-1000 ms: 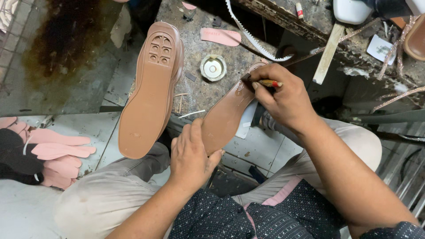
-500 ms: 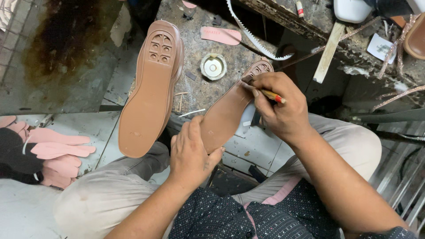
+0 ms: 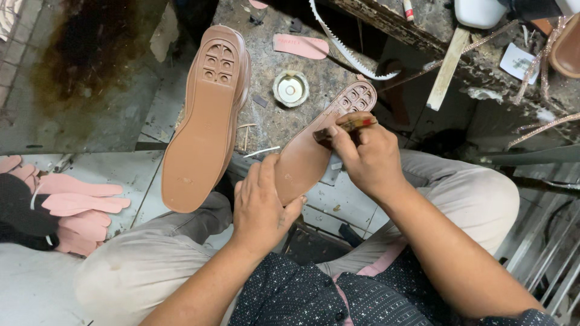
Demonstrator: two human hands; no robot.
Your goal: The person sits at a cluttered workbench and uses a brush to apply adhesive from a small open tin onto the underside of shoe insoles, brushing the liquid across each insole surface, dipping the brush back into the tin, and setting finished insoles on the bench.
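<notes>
While the sole (image 3: 314,154) leans from your lap up against the bench (image 3: 272,121), you look to be part-way through working along its edge with the tool (image 3: 344,127). Your right hand (image 3: 362,157) is closed round that tool, its tip pressed on the sole near the heel end. Your left hand (image 3: 263,202) clasps the toe end, fingers curled over it. Next, I judge, you need a steady pass along the rim without slipping. A second sole (image 3: 202,121) stands just beside.
</notes>
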